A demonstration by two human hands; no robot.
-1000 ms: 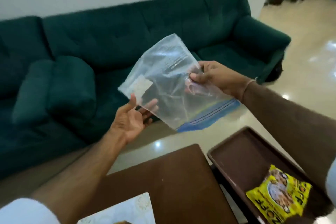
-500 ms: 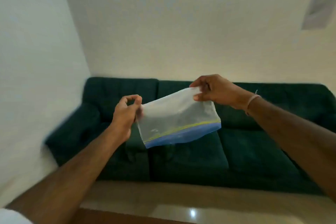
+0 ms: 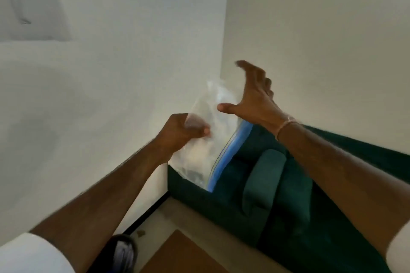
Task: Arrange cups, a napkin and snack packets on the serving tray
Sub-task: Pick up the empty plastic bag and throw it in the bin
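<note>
- While your left hand (image 3: 184, 132) is closed in a pinch on the clear zip bag (image 3: 203, 150), your right hand (image 3: 253, 97) is spread wide, fingers and thumb apart, gripping nothing.
- Your left thumb and fingers clamp the bag's left edge; the plastic hangs below and to the right of that grip.
- Your right thumb tip sits just in front of the bag's upper part; whether it touches the plastic cannot be told because of motion blur.
- A thin band (image 3: 286, 125) circles your right wrist.
- The bag is held in the air, tilted, with its blue zip strip (image 3: 230, 153) running diagonally along the side nearest the sofa.
- The contents of the bag cannot be made out; the plastic is blurred and see-through.
- Behind the bag and below it stands a dark green sofa (image 3: 295, 195), set against the wall corner.
- A green bolster cushion (image 3: 264, 175) rests on the sofa seat, to the right of the bag's lower end.
- White walls (image 3: 111, 95) fill the area above and to the left of the bag.
- Below the bag, at the bottom of the view, a corner of a brown table (image 3: 184, 255) shows.
- Left of that table corner, on the floor beside the wall, lies a dark object (image 3: 124, 250) too blurred to identify.
- White sleeves (image 3: 33, 255) cover both your upper arms at the lower edges of the view.
- No tray, cup, napkin or snack packet is visible in this view.
</note>
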